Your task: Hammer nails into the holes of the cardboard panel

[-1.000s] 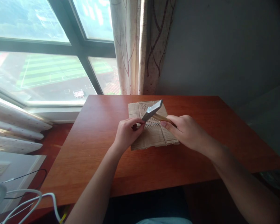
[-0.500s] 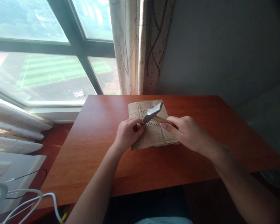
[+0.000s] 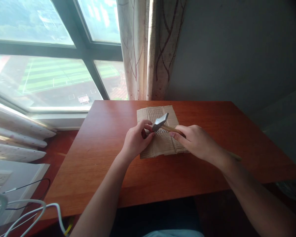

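Observation:
My right hand (image 3: 197,140) is wrapped round the wooden handle of a hammer (image 3: 160,121), and the handle's end shows past my wrist. The metal head hangs over a piece of corrugated cardboard (image 3: 160,148), right against the fingertips of my left hand (image 3: 137,136). That hand is closed in a pinch at the cardboard's left part; what it pinches is too small and hidden to make out. Under the hammer, the cardboard carries a grid of small dark holes or dots (image 3: 155,113), with a row of short raised marks along its near side.
The cardboard lies on a reddish-brown wooden table (image 3: 88,171). Behind it stand a patterned curtain (image 3: 138,49) and a dark wall (image 3: 224,49), with a large window (image 3: 54,75) to the left. White cables (image 3: 39,205) loop at the lower left, by a wall socket (image 3: 0,178).
The hammer head has come down a little toward my left fingertips, and my right hand has shifted slightly with it. My left index finger has risen a bit.

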A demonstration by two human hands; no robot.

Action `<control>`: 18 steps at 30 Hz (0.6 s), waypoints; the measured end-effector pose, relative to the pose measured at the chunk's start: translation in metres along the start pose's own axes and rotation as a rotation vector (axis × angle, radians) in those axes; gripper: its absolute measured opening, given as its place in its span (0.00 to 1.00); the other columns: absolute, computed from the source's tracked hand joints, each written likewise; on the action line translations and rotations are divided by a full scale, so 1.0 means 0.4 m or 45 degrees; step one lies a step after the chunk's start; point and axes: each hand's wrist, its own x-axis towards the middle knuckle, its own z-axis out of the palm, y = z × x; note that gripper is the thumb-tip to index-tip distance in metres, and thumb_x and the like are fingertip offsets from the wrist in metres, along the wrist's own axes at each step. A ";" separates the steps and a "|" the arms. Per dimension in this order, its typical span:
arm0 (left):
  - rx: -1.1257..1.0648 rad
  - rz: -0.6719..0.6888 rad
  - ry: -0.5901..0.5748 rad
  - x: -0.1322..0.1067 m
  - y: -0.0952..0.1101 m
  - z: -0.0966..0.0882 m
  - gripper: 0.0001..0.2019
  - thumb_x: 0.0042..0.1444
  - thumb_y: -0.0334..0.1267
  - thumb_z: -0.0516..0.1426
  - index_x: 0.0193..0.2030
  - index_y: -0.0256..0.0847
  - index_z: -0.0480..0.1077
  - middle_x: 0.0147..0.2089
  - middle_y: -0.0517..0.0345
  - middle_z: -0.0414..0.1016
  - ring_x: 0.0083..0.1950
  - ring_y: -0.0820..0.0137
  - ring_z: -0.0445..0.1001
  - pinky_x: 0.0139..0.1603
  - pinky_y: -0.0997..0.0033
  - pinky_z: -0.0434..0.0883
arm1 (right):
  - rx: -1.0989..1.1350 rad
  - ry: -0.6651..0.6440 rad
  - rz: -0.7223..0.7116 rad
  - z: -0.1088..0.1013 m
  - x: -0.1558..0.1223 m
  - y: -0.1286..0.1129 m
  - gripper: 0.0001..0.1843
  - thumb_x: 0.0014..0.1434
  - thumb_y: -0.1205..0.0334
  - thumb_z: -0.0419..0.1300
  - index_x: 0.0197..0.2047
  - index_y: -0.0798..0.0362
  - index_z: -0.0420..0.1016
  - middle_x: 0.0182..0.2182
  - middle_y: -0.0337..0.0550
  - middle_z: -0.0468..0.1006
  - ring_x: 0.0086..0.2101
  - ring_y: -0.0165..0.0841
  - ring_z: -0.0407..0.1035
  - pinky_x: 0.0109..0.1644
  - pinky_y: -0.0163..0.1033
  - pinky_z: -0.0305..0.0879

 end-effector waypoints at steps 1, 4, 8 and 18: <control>-0.002 0.000 -0.005 0.000 -0.001 0.000 0.16 0.53 0.30 0.61 0.47 0.45 0.67 0.38 0.63 0.80 0.25 0.77 0.65 0.27 0.77 0.64 | -0.002 0.005 0.002 0.003 0.000 0.001 0.27 0.69 0.39 0.46 0.30 0.51 0.67 0.22 0.38 0.70 0.24 0.31 0.63 0.30 0.38 0.48; -0.001 0.010 -0.013 0.000 -0.002 -0.001 0.15 0.53 0.31 0.61 0.47 0.45 0.67 0.38 0.62 0.80 0.25 0.77 0.65 0.27 0.77 0.64 | -0.018 0.013 0.004 0.009 -0.002 0.003 0.27 0.69 0.39 0.45 0.29 0.51 0.65 0.22 0.38 0.69 0.24 0.31 0.63 0.30 0.38 0.47; 0.019 0.022 -0.004 0.000 -0.001 -0.001 0.13 0.55 0.33 0.60 0.47 0.44 0.68 0.36 0.62 0.80 0.25 0.77 0.65 0.27 0.78 0.63 | -0.052 -0.012 -0.017 0.012 -0.003 -0.001 0.25 0.69 0.42 0.46 0.29 0.51 0.63 0.22 0.38 0.70 0.24 0.30 0.63 0.30 0.37 0.47; 0.005 0.037 0.005 0.000 0.002 -0.003 0.11 0.54 0.33 0.60 0.45 0.43 0.71 0.36 0.61 0.80 0.24 0.78 0.64 0.26 0.78 0.63 | -0.014 0.002 -0.009 0.012 -0.004 -0.002 0.25 0.69 0.41 0.48 0.28 0.51 0.62 0.22 0.37 0.68 0.24 0.30 0.62 0.30 0.37 0.47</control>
